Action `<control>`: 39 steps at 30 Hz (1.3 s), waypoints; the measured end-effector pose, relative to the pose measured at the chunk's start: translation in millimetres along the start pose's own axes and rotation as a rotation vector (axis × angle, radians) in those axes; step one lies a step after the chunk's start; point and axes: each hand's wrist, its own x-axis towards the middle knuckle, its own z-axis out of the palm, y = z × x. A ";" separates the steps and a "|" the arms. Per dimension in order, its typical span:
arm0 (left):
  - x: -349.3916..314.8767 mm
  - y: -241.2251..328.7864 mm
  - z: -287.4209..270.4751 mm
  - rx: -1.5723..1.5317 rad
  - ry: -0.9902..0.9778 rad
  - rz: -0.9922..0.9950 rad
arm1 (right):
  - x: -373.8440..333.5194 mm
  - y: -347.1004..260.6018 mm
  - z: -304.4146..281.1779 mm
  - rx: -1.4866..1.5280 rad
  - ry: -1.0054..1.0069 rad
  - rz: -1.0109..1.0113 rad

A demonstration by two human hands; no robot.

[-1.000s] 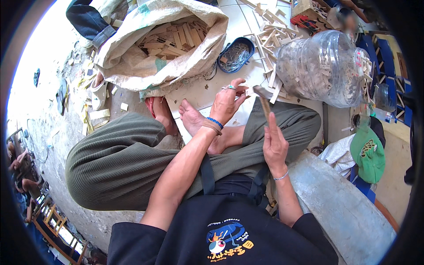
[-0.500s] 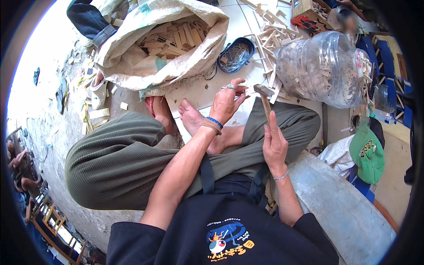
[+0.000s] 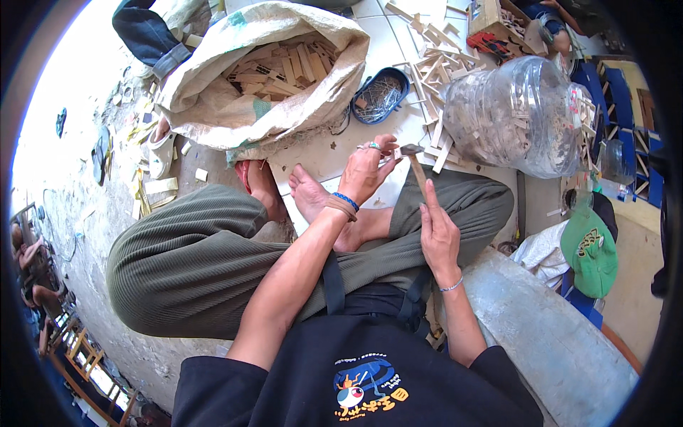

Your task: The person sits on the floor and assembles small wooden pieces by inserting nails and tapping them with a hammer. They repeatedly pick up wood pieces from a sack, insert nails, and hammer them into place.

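My right hand (image 3: 439, 238) grips a hammer (image 3: 418, 173) by its wooden handle, index finger stretched along it. The dark metal head is up beside the fingertips of my left hand (image 3: 364, 172). That hand is closed in a pinch above my bare foot (image 3: 309, 193). A small pale bit shows at its fingertips, but its kind is too small to tell. Just beyond my hands stands a blue dish (image 3: 404, 92) of thin metal nails. Loose wooden strips (image 3: 445, 151) are heaped to the right of it.
A woven sack (image 3: 188, 92) full of small wood pieces stands at the far left. To the right lies a big clear plastic jar (image 3: 512, 117) with wood pieces in it. A green cap (image 3: 590, 256) and a grey board (image 3: 548, 334) are at my right. Another person's leg (image 3: 146, 35) shows at upper left.
The hammer head has moved left and slightly down, closer to my left fingertips. My right hand has shifted slightly left with it. My left hand stays nearly in place.
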 end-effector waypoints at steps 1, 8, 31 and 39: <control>-0.2 -2.0 0.6 0.012 0.003 0.036 | -0.6 0.4 -0.7 0.036 0.023 0.010; 3.5 -3.0 -3.9 0.097 0.020 -0.035 | -23.8 5.8 -20.2 0.229 0.094 0.332; 32.6 40.3 -0.9 -0.080 -0.077 -0.291 | -48.9 35.7 -8.8 0.516 0.152 0.482; 54.2 84.2 -2.7 -0.547 -0.089 -0.564 | -48.3 39.1 -2.1 0.491 0.248 0.412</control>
